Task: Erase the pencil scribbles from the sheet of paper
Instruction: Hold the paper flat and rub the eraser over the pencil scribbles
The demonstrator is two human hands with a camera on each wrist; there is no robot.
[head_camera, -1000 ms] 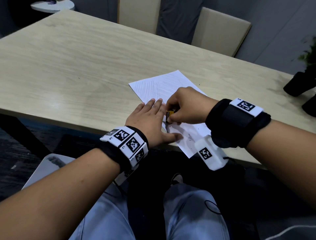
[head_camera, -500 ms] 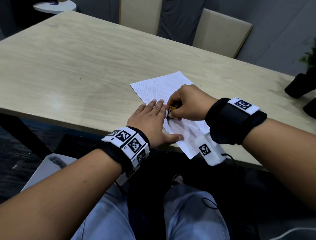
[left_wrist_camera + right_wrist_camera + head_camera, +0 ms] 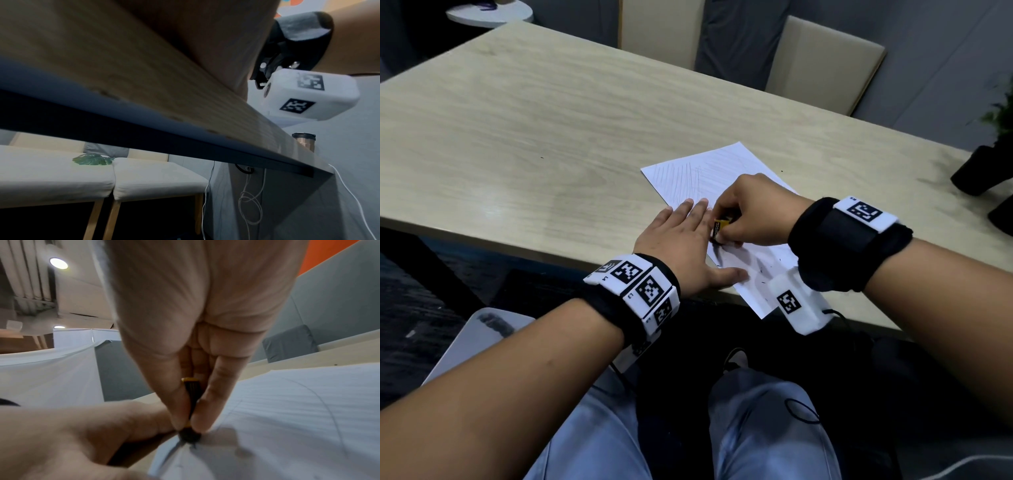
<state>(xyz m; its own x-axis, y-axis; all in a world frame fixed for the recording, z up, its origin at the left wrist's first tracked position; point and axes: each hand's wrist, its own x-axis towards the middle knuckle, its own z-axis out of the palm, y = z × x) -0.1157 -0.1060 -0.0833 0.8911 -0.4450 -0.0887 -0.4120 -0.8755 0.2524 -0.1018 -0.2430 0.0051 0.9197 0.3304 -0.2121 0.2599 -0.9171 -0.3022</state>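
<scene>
Right hand [image 3: 751, 212] pinching the small black-and-yellow eraser [image 3: 720, 229] has slid a little toward the far edge of the white scribbled paper sheet [image 3: 709, 174] over the last second, then edged back nearer. Eraser tip now pressed on the sheet beside the left hand's fingertips.

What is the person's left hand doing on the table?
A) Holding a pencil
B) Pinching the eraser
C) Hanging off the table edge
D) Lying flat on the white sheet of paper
D: the left hand lies with straight fingers on the white sheet of paper, while the right hand pinches the black-and-yellow eraser.
</scene>
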